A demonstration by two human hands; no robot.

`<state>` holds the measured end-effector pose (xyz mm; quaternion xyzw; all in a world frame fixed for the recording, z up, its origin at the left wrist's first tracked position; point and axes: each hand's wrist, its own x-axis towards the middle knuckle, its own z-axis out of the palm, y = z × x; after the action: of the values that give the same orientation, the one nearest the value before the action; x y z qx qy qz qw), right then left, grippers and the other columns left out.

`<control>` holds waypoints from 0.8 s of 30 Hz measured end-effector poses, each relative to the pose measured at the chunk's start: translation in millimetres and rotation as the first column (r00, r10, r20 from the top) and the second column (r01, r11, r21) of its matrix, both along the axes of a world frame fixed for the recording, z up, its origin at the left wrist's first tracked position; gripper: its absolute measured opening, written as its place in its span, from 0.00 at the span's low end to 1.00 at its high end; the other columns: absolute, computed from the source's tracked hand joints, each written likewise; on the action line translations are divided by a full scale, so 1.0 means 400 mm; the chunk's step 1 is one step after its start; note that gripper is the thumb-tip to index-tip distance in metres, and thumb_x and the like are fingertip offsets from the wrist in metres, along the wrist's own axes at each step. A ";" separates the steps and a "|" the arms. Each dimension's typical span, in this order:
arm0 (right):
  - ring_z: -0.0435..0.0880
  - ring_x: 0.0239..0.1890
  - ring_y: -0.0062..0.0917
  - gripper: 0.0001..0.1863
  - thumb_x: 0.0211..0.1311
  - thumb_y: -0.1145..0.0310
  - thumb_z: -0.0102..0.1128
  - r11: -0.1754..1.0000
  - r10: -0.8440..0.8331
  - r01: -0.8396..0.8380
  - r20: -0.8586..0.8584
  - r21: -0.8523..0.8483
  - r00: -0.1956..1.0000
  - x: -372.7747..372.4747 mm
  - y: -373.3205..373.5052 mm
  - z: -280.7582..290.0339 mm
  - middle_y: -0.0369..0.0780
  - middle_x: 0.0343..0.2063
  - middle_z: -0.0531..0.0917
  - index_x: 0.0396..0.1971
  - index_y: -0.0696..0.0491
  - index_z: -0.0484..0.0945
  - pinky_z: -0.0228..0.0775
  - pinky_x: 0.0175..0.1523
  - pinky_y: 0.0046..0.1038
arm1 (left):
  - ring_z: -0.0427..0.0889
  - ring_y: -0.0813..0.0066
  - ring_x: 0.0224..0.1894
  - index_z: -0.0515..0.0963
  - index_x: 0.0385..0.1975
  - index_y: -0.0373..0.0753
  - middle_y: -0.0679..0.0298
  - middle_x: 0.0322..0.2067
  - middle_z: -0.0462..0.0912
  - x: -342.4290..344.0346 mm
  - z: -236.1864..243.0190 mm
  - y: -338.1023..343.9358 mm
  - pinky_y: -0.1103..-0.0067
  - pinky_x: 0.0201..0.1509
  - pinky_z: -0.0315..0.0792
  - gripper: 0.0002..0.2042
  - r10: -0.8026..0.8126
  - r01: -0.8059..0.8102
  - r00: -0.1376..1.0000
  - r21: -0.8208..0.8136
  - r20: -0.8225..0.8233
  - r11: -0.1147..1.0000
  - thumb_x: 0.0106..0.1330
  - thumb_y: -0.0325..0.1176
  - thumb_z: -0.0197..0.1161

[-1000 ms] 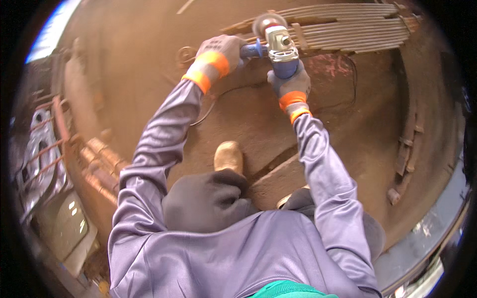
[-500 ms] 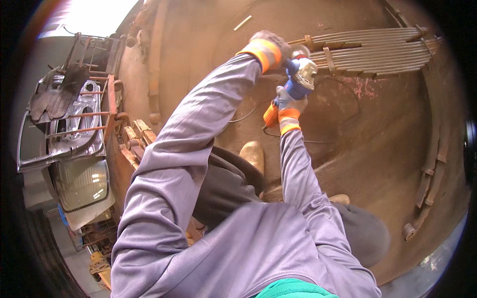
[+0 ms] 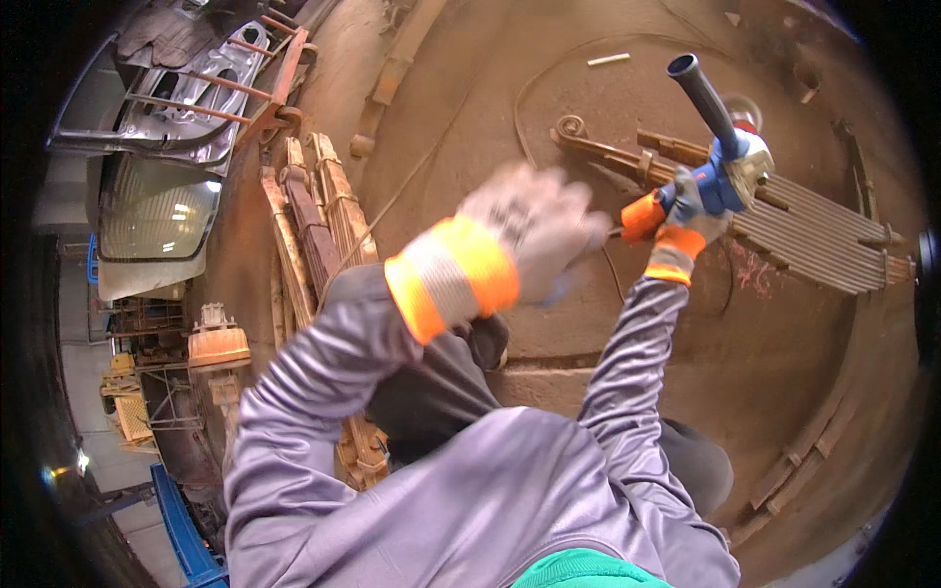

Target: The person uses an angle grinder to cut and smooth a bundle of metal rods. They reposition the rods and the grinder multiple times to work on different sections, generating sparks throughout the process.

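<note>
My right hand [image 3: 694,208], in a grey glove with an orange cuff, grips the blue body of an angle grinder [image 3: 723,183] beside its orange rear end. The grinder's black side handle [image 3: 702,93] points up and away with no hand on it. Its disc [image 3: 742,110] is at the far side, close to a leaf spring stack [image 3: 818,235] on the ground. My left hand [image 3: 534,225], gloved the same way, is in the air left of the grinder and nearer my body. Motion blurs its fingers.
More leaf springs [image 3: 316,230] lie at the left, beside a red metal frame [image 3: 277,83] and a silver door panel [image 3: 196,108]. A cable [image 3: 520,108] curves over the brown ground. A short white stick [image 3: 609,60] lies at the far side.
My left hand has let go of the grinder's side handle and come back toward my body. My right hand still holds the grinder. The view has turned, shifting the surroundings.
</note>
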<state>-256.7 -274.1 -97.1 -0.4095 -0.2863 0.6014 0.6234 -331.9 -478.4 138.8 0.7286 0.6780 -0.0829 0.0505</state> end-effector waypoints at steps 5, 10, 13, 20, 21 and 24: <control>0.85 0.30 0.23 0.21 0.42 0.79 0.78 1.000 0.022 -0.021 0.117 -0.014 0.993 -0.001 -0.023 0.106 0.39 0.36 0.85 0.40 0.62 0.82 0.82 0.38 0.27 | 0.88 0.52 0.41 0.84 0.40 0.43 0.55 0.34 0.88 -0.098 -0.080 0.006 0.60 0.46 0.81 0.13 0.129 -0.076 0.982 -0.332 0.139 0.940 0.59 0.42 0.67; 0.82 0.26 0.22 0.16 0.45 0.77 0.77 0.989 -0.070 0.109 0.326 -0.103 0.943 0.028 -0.022 0.156 0.38 0.31 0.83 0.35 0.62 0.82 0.80 0.34 0.27 | 0.88 0.51 0.41 0.87 0.36 0.44 0.55 0.34 0.88 -0.256 -0.096 0.214 0.59 0.45 0.81 0.16 0.013 0.015 0.949 -0.088 0.316 0.996 0.62 0.50 0.66; 0.82 0.19 0.25 0.11 0.47 0.80 0.73 0.974 -0.192 0.221 0.324 -0.056 0.926 0.046 -0.039 0.207 0.41 0.24 0.83 0.31 0.61 0.80 0.78 0.26 0.29 | 0.88 0.49 0.39 0.87 0.35 0.45 0.54 0.32 0.88 -0.326 -0.114 0.289 0.59 0.44 0.80 0.17 -0.046 0.036 0.884 0.031 0.466 0.999 0.64 0.52 0.64; 0.87 0.29 0.32 0.17 0.49 0.72 0.77 0.952 -0.279 0.305 0.389 -0.006 0.878 0.164 -0.094 0.334 0.43 0.30 0.85 0.37 0.61 0.80 0.83 0.40 0.33 | 0.87 0.49 0.37 0.87 0.32 0.46 0.53 0.31 0.88 -0.436 -0.244 0.327 0.59 0.42 0.79 0.18 -0.140 0.019 0.726 0.184 0.673 0.983 0.66 0.54 0.62; 0.87 0.29 0.32 0.17 0.50 0.72 0.77 0.951 -0.282 0.310 0.406 -0.003 0.869 0.146 -0.112 0.383 0.44 0.30 0.85 0.37 0.61 0.80 0.83 0.39 0.33 | 0.88 0.50 0.37 0.87 0.32 0.46 0.54 0.32 0.88 -0.449 -0.250 0.328 0.59 0.43 0.80 0.17 -0.137 0.015 0.710 0.180 0.691 0.984 0.65 0.53 0.63; 0.87 0.32 0.30 0.15 0.53 0.70 0.76 0.936 -0.304 0.352 0.490 -0.006 0.817 0.145 -0.166 0.523 0.40 0.31 0.84 0.37 0.58 0.81 0.82 0.42 0.32 | 0.88 0.51 0.37 0.87 0.32 0.46 0.55 0.31 0.88 -0.456 -0.247 0.328 0.59 0.42 0.80 0.17 -0.154 0.045 0.651 0.165 0.743 0.985 0.65 0.53 0.64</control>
<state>-198.8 -340.4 112.2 -0.6188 -0.3280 0.3770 0.6061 -514.1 -347.2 39.8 0.7351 0.5590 0.2683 0.2739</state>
